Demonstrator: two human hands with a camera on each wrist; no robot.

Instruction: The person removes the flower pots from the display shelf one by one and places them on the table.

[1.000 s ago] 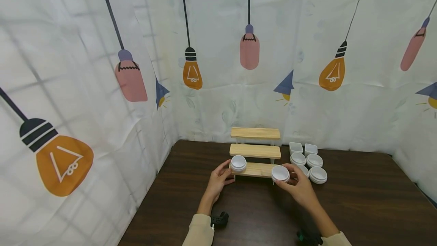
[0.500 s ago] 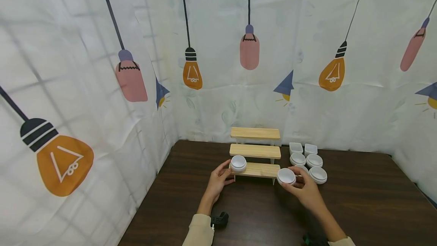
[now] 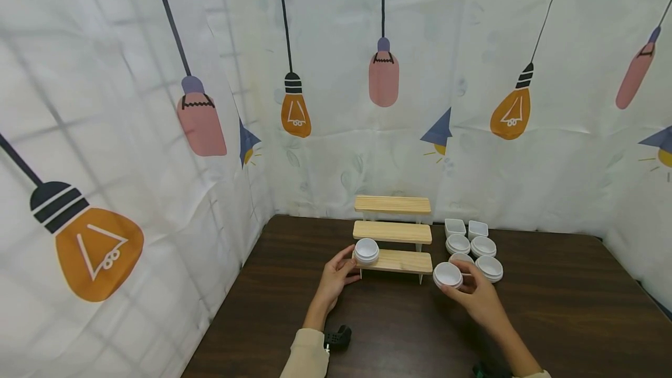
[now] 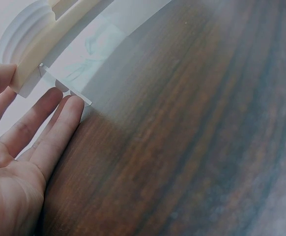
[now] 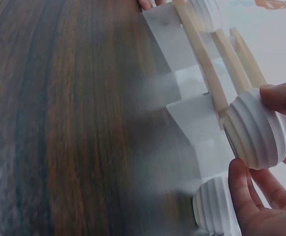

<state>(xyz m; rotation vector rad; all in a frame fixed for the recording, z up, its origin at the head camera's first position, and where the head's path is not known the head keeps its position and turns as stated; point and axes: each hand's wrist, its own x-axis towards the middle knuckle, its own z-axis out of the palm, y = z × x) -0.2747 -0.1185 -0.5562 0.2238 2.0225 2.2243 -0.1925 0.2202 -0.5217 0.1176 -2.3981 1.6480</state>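
Note:
A small stepped display stand with three pale wooden boards (image 3: 399,260) and clear side supports (image 4: 76,88) stands on the dark table. My left hand (image 3: 333,277) is at the left end of its lowest board, thumb and forefinger pinching the board's end while the other fingers stretch along the clear support. On that end sits a round, ribbed white bowl (image 3: 366,251). To the right of the stand, my right hand (image 3: 479,296) holds a similar white bowl (image 5: 258,130) between thumb and fingers, raised above the table beside the lowest board's right end.
Right of the stand are several more white bowls, round ones such as a front bowl (image 3: 489,268) and two square ones (image 3: 455,227) at the back. Part of one round bowl (image 3: 462,259) is hidden by my right hand. A printed cloth wall (image 3: 341,162) hangs behind the table (image 3: 567,296).
My right hand has carried its bowl right and toward me, from over the lowest board's right end to beside it. The left hand and the bowl on the stand have kept their place.

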